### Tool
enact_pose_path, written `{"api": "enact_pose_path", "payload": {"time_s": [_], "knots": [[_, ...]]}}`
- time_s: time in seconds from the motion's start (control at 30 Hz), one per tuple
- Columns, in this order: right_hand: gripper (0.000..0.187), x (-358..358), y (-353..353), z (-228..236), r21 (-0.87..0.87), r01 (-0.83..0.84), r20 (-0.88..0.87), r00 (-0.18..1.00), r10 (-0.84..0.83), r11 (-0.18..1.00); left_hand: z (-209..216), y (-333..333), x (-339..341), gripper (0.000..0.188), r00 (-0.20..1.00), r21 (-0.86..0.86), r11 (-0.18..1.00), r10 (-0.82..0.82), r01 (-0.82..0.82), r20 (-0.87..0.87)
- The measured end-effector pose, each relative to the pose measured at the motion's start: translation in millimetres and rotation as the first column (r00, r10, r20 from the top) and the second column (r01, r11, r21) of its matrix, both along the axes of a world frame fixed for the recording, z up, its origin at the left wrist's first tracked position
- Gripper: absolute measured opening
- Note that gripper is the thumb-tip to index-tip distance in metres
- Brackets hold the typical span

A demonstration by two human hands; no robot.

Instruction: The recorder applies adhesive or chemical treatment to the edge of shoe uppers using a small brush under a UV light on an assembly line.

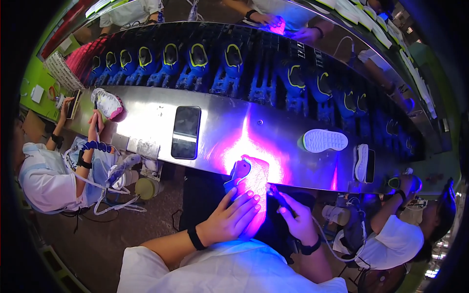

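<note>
In front of my body, my left hand (pixel 229 217) grips a shoe (pixel 256 183) that glows pink and white under a bright purple light. Its dark collar opening points up and to the left, and its lower end rests near my lap. My right hand (pixel 299 219) is closed round a slim dark pen-like tool (pixel 282 199), whose tip is beside the shoe's right side. The glare washes out the shoe's surface detail.
A metal bench (pixel 215 127) holds a phone (pixel 186 132), a white sole (pixel 326 140) and a sole standing on edge (pixel 361 162). Beyond it, a dark conveyor carries several blue shoes (pixel 233 58). Co-workers sit at left (pixel 53 171) and right (pixel 398 239); another works across.
</note>
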State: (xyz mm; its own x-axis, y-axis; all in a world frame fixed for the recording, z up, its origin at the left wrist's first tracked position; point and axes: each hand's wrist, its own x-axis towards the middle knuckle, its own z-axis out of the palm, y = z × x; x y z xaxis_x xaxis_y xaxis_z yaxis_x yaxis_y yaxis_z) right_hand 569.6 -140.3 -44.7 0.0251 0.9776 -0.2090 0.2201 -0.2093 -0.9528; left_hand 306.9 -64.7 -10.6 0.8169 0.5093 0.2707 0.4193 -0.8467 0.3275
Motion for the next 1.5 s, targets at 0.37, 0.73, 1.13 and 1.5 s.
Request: {"api": "enact_pose_path", "payload": {"time_s": [0.37, 0.73, 1.13, 1.5], "knots": [[0.043, 13, 24, 11, -0.05, 0.01, 0.067, 0.998, -0.007, 0.999, 3, 0, 4, 0.052, 0.999, 0.005, 1.0, -0.022, 0.022, -0.046], [0.046, 19, -12, 17, -0.091, -0.045, -0.161, 0.987, 0.03, 0.995, 12, -6, 23, 0.065, 0.999, -0.121, 0.992, 0.044, -0.044, 0.002], [0.047, 40, -43, 18, -0.103, -0.028, -0.318, 0.948, -0.006, 0.994, 16, -14, 58, 0.07, 0.995, -0.003, 0.996, 0.09, -0.091, -0.046], [0.048, 48, -65, 31, -0.14, 0.051, -0.366, 0.925, -0.099, 0.989, 41, -14, 94, 0.076, 0.985, -0.017, 0.985, 0.169, -0.17, -0.045]]}}
